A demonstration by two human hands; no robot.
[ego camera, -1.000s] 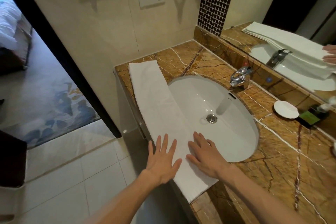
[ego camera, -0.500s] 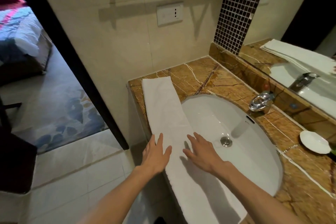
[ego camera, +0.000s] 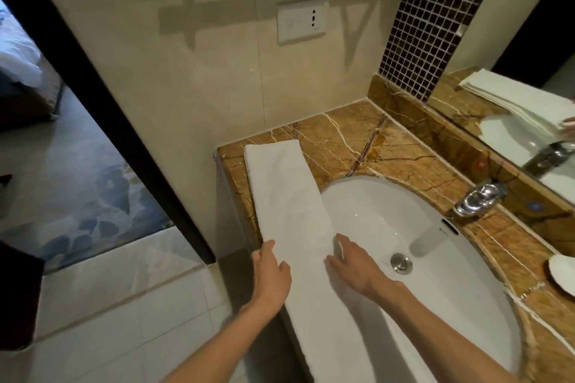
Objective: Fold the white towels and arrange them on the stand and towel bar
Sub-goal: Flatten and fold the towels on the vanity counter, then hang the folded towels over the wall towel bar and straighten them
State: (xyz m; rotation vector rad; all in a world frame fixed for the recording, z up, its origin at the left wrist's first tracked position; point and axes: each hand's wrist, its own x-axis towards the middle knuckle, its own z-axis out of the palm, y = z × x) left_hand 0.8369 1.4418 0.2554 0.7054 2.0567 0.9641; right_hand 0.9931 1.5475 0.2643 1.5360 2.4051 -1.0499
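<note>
A person's 2 hands, left hand [ego camera: 271,274] and right hand [ego camera: 354,267], rest open and flat, gripping nothing, along either long edge of a soft, limp white towel [ego camera: 289,205] folded lengthwise on the marble tabletop [ego camera: 357,140] beside the sink [ego camera: 389,227], probably best lifted by its ends.

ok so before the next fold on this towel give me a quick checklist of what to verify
1. Towel lies as one flat long strip along the counter's front edge: ok.
2. Left hand at the strip's left edge, right hand at its right edge: ok.
3. Firm grip on the cloth: cannot tell; both hands look open, fingers extended.
4. Strip fully supported: not ok; its right edge overhangs the sink.
5. Sink dry under the overhang: cannot tell.
6. Far end of the strip square on the marble counter: ok.
</note>
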